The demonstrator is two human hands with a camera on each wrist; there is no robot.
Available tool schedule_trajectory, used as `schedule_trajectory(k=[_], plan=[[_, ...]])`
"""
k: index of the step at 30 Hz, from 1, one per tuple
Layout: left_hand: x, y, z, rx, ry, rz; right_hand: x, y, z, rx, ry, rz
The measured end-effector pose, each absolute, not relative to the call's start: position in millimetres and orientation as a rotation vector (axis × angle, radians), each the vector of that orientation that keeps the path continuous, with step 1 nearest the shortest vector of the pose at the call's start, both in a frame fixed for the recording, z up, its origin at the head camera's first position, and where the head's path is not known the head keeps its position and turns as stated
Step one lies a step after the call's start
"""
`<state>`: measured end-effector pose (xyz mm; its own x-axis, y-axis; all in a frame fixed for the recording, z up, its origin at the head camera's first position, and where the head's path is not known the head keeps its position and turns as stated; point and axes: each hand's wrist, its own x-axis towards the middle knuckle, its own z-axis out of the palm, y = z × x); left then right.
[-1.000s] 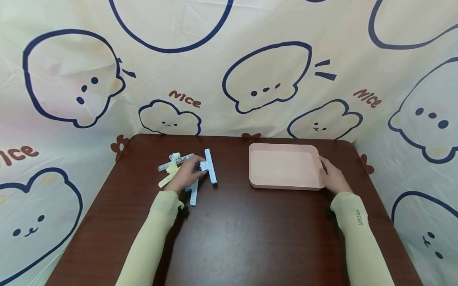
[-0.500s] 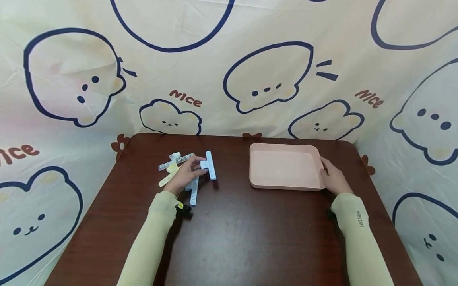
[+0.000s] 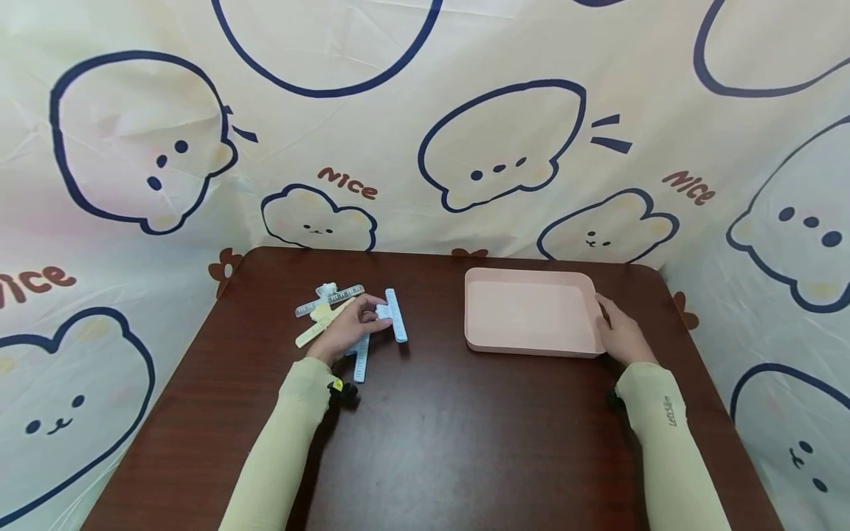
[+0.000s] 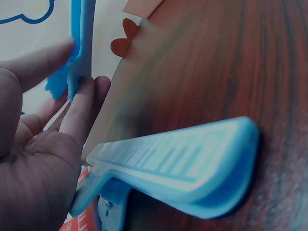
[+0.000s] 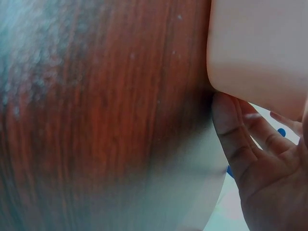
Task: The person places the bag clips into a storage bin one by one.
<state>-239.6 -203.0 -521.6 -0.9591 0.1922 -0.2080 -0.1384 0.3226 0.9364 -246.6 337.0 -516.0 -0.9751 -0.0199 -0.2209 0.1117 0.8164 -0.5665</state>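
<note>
A blue clip (image 3: 396, 316) in the left hand (image 3: 344, 330), a pink tray (image 3: 531, 310) at the right hand (image 3: 623, 332)

Just left of the left hand lie a grey clip (image 3: 345, 295) with a slotted bar and a pale yellow clip (image 3: 312, 333). On that hand's near side rests a second blue clip (image 3: 361, 359), its bar ribbed. The left hand pinches the first blue clip, a straight bar with a small moulded piece, at its fingertips. Well apart, between both hands, is the tray, plain, shallow and round-cornered; the right hand holds its right edge. Beneath the hands spreads a dark brown table (image 3: 478, 442), wood-grained and softly shiny; beyond them hangs a cream cloth (image 3: 398, 147) printed with navy-outlined animals and "nice" in brown
</note>
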Motion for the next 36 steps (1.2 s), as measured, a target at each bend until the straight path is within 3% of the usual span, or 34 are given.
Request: schedule_trajectory(k=[36], plan=[[-247,-183,-505,0.144,2.311,1.718,-250,326,-520,0.069,2.758,-0.937]])
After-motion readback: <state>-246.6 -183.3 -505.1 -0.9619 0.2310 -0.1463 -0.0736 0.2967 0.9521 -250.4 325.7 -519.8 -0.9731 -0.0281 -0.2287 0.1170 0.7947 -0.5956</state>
